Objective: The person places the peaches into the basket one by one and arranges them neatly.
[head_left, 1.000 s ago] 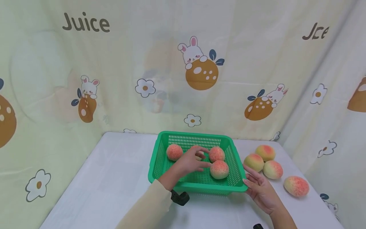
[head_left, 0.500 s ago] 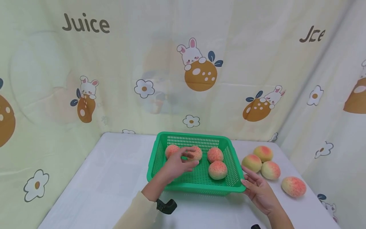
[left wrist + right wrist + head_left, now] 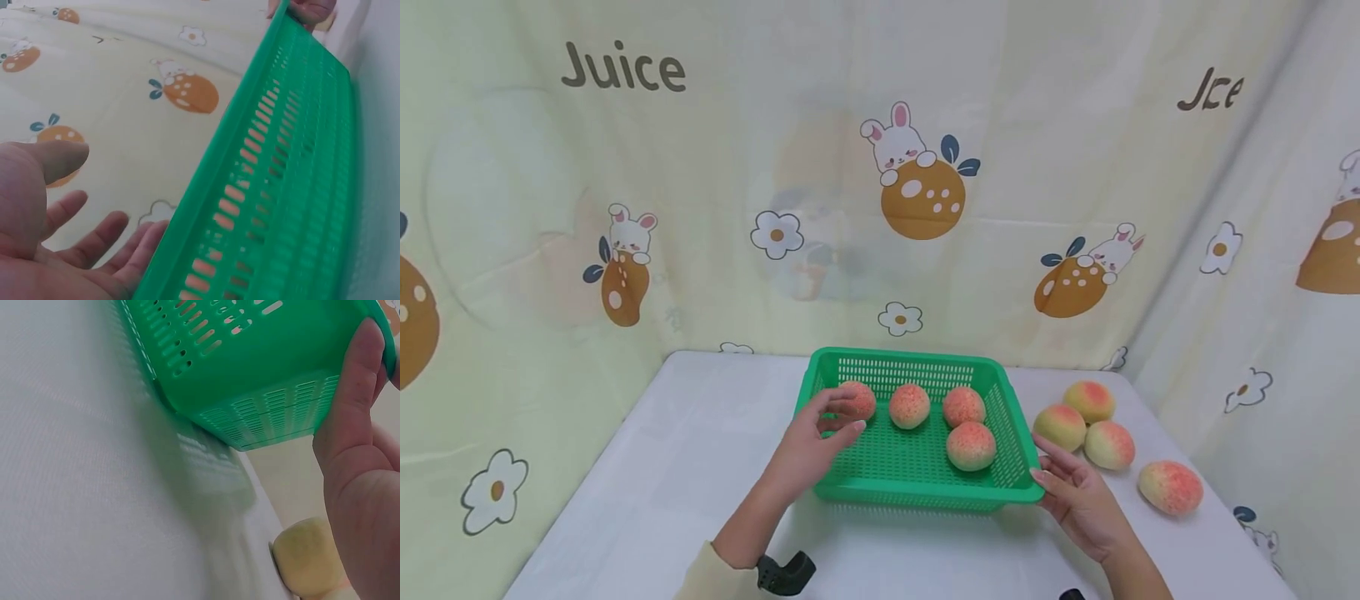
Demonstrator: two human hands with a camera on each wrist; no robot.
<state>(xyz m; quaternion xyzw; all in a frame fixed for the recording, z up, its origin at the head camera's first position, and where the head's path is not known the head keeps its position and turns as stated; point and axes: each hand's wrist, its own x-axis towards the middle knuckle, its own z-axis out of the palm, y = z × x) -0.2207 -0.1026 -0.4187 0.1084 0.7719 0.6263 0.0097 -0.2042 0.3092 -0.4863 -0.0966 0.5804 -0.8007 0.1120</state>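
A green plastic basket [image 3: 895,492] stands on the table with several pink-red peaches inside, among them one peach [image 3: 972,447] near its right side. My left hand [image 3: 808,446] hovers over the basket's left end, fingers spread and holding nothing. Its fingertips partly cover the leftmost peach [image 3: 863,400]. In the left wrist view, that hand [image 3: 94,250] has its palm and fingers loosely extended beside the green rim. My right hand [image 3: 1086,504] grips the basket's front right corner. The right wrist view has the thumb [image 3: 362,369] pressed just below the rim, with the fingers mostly hidden.
Right of the basket lie several yellow-pink peaches, including a close group [image 3: 1110,445] and a single peach [image 3: 1171,487] nearer the front. A printed curtain [image 3: 737,167] hangs behind the white table [image 3: 677,450] and along its sides.
My left hand has drawn back leftward from the right-hand peaches to the basket's left end, uncovering the middle peach. The right hand stays on the corner.
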